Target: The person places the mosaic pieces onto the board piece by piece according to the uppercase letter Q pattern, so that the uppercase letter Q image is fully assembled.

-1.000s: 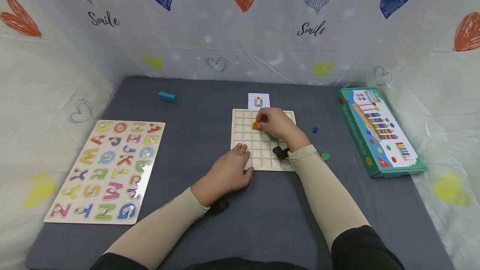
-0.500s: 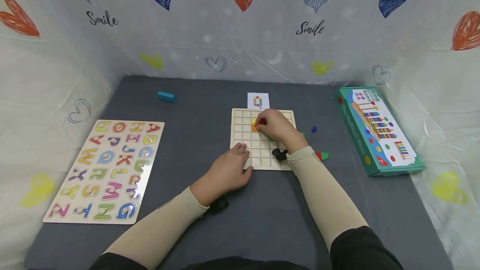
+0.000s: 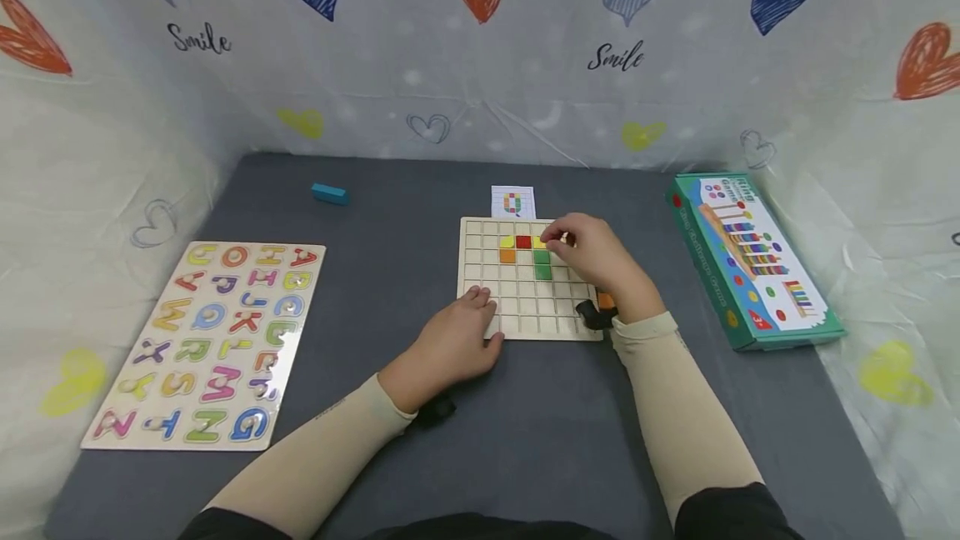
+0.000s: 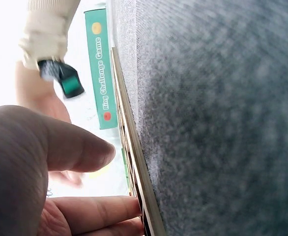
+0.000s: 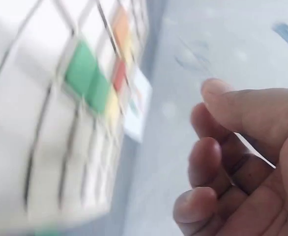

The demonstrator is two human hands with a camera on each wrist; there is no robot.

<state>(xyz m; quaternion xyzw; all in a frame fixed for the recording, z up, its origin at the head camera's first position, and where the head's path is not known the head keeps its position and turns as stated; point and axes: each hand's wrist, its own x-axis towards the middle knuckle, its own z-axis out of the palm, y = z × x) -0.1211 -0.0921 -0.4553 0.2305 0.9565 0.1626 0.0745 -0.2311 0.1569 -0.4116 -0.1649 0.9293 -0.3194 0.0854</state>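
Observation:
A wooden grid board [image 3: 517, 325] lies mid-table with square tiles in its cells: an orange tile [image 3: 507, 257], a red tile [image 3: 523, 242], a green tile [image 3: 542, 272] and a yellow tile [image 3: 507, 242], among several. Another yellow tile is partly covered by my right fingertips in the head view. My right hand [image 3: 596, 257] is over the board's right side, fingers loosely curled; in the right wrist view nothing shows between thumb and fingers. My left hand [image 3: 450, 344] rests with straight fingers on the board's lower-left edge. A small card [image 3: 512, 203] with a coloured-square pattern lies behind the board.
An alphabet puzzle board [image 3: 206, 344] lies at the left. At the back left is a blue block [image 3: 330, 194]. A green game box [image 3: 757, 265] lies at the right. Beside the board, an orange piece [image 3: 606, 301] is partly hidden by my right wrist.
My right hand has let go of the orange tile, now in its cell, and moved right, uncovering the red and green tiles. My left hand has stayed in place.

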